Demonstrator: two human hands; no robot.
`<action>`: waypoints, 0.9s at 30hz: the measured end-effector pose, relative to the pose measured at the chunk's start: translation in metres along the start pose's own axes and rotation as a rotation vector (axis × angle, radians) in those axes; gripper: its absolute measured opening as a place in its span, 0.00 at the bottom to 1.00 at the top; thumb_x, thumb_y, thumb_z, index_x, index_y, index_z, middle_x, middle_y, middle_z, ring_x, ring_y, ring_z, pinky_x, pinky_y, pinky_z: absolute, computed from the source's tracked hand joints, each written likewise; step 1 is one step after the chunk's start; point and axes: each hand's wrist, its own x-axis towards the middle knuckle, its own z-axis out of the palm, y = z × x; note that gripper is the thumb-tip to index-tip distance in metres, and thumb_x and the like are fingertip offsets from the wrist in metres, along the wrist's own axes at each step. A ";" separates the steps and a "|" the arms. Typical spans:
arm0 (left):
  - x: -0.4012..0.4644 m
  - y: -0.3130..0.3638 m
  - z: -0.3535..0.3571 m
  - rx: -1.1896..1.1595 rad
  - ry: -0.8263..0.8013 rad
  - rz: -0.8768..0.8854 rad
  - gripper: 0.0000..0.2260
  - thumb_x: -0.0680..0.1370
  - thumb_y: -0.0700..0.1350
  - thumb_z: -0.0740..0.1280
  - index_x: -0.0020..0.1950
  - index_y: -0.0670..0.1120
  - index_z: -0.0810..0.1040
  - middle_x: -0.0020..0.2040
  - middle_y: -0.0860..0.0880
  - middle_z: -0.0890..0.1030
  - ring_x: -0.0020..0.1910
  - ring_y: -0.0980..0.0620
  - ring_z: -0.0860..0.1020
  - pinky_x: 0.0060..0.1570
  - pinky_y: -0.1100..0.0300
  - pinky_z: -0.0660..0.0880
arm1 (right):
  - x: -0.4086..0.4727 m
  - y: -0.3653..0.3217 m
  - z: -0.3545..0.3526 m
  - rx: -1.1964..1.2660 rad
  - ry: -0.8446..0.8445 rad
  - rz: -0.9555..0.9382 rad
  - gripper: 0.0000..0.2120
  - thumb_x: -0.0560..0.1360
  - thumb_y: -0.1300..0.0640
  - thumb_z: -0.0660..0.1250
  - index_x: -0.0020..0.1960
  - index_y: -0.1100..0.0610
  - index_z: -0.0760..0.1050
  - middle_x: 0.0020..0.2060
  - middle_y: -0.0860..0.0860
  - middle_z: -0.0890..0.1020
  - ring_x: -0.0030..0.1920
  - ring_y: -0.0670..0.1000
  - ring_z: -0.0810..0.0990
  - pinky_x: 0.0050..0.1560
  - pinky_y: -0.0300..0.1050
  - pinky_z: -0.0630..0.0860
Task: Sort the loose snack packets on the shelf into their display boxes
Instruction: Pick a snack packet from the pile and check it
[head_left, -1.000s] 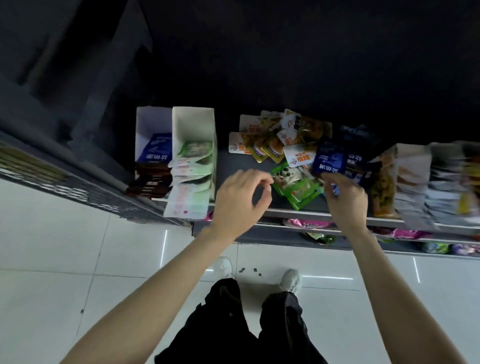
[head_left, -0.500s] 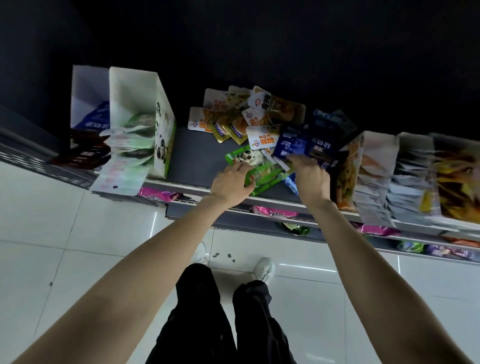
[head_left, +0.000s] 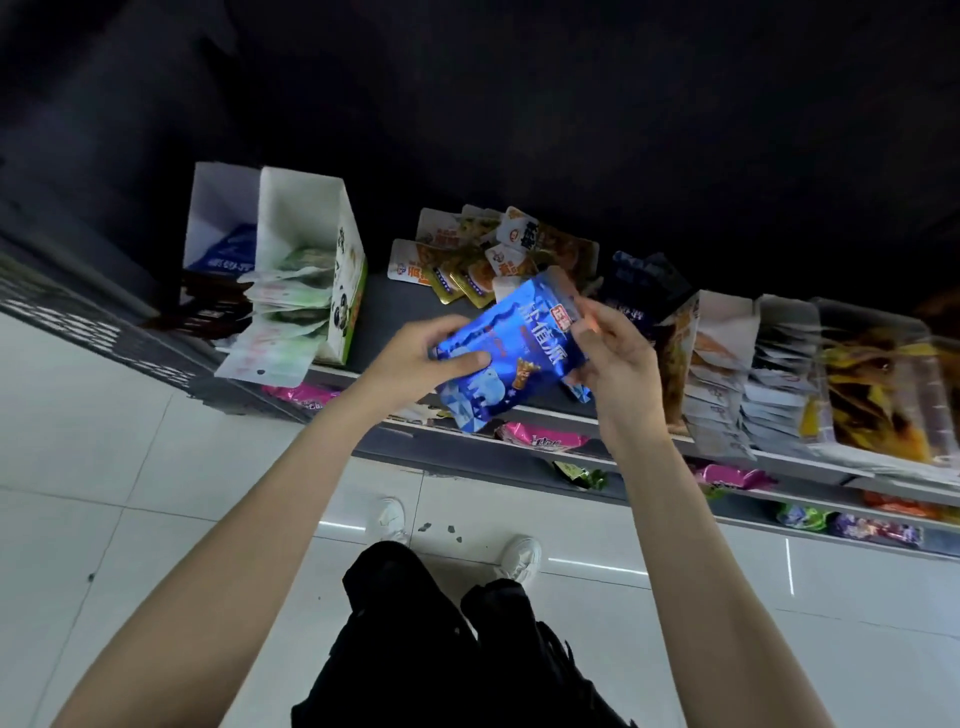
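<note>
Both hands hold one blue packet (head_left: 506, 358) lifted off the shelf (head_left: 395, 312), printed face up toward the camera, likely so its label can be checked and matched to a box. Left hand (head_left: 415, 358) grip is clamped on the packet's left edge, thumb on the front, fingers behind. Right hand (head_left: 615, 348) pinches the top right corner, other fingers loosely curled. The packet hangs over the shelf's front lip, apart from everything below it. Far left of the left hand: white display box (head_left: 221, 223) with a similar blue packet inside, probably the destination. Between that box and the hands stands the panda box (head_left: 311, 260), full of green packets fanning out at the front; it likely has to be reached past. Just behind the held packet: loose pile of orange-and-gold packets (head_left: 467, 254), unsorted. Behind the right hand: dark blue packets (head_left: 641, 286), dim, hard to read. Right of the right hand: row of filled display boxes (head_left: 753, 374), standing close together. Lower shelf under the hands carries pink packets (head_left: 540, 439).
</note>
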 end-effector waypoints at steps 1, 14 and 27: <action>-0.005 0.000 -0.006 -0.008 0.016 -0.002 0.07 0.74 0.40 0.70 0.49 0.51 0.77 0.41 0.59 0.83 0.42 0.60 0.81 0.42 0.59 0.79 | -0.002 0.001 0.005 0.101 -0.038 0.083 0.07 0.78 0.60 0.64 0.55 0.54 0.75 0.47 0.48 0.82 0.43 0.45 0.82 0.30 0.36 0.75; -0.093 -0.037 -0.172 0.573 0.813 0.223 0.08 0.79 0.44 0.64 0.57 0.47 0.78 0.48 0.51 0.82 0.42 0.53 0.80 0.45 0.56 0.77 | -0.006 -0.014 0.166 -0.067 -0.134 -0.211 0.07 0.76 0.63 0.67 0.48 0.52 0.76 0.44 0.48 0.81 0.43 0.45 0.83 0.39 0.42 0.81; -0.028 -0.079 -0.235 1.201 0.323 0.067 0.19 0.82 0.50 0.54 0.68 0.43 0.72 0.73 0.52 0.66 0.72 0.51 0.61 0.69 0.58 0.61 | 0.079 0.011 0.313 -0.789 -0.147 -0.756 0.10 0.77 0.65 0.62 0.58 0.61 0.75 0.45 0.57 0.82 0.43 0.58 0.81 0.42 0.49 0.78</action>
